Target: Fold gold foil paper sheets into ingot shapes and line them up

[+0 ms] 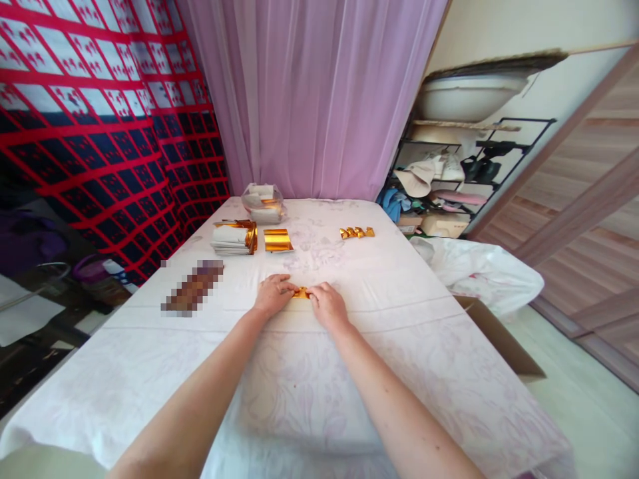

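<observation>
My left hand (273, 293) and my right hand (327, 305) meet at the middle of a table covered with a white flowered cloth (399, 332). Between their fingertips they pinch a small piece of gold foil (301, 292), mostly hidden by the fingers. Farther back lies a flat gold foil sheet (277, 240). To its left sits a stack of white and gold sheets (234, 237). A row of small folded gold pieces (357, 232) lies at the back right.
A clear plastic container (263, 202) stands at the table's far edge before a pink curtain. A blurred patch (192, 287) lies on the left of the cloth. A cardboard box with a white bag (482, 269) stands at the right; a shelf rack (469, 173) stands behind.
</observation>
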`<state>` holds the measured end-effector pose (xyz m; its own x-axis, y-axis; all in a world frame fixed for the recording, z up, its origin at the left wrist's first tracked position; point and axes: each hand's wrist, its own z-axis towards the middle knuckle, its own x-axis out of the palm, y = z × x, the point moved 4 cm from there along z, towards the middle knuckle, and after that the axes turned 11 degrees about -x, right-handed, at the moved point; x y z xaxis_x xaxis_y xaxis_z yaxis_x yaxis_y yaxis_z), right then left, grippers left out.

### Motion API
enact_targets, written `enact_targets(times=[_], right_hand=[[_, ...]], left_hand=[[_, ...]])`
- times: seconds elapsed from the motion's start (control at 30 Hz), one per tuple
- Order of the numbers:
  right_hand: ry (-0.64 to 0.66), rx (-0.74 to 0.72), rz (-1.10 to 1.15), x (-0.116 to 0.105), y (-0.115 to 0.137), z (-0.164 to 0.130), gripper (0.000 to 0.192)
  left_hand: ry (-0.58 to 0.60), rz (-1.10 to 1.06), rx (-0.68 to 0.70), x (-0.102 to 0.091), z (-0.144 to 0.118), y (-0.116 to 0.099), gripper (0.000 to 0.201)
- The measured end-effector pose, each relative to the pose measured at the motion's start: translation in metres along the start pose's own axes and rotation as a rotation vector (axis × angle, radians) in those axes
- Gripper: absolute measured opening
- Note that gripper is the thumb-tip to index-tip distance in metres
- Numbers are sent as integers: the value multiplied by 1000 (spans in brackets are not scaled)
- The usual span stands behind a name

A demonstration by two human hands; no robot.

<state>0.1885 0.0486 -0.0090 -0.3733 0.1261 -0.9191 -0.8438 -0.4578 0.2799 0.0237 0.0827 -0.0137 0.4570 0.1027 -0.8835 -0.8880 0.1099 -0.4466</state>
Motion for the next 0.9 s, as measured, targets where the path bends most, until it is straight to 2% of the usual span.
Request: enact_targets(times=[0.27,0.47,0.9], right_hand=[[34,-74,-108,-1,8,-7,33],[52,-74,-144,-3,12,-8,36],[19,-84,-106,4,7,-11,29]], left_hand=[[-25,4,56,-3,-6,-4,26],[-17,22,79,-6,-10,-8,29],[71,45,-11,-1,-9,-10,31]])
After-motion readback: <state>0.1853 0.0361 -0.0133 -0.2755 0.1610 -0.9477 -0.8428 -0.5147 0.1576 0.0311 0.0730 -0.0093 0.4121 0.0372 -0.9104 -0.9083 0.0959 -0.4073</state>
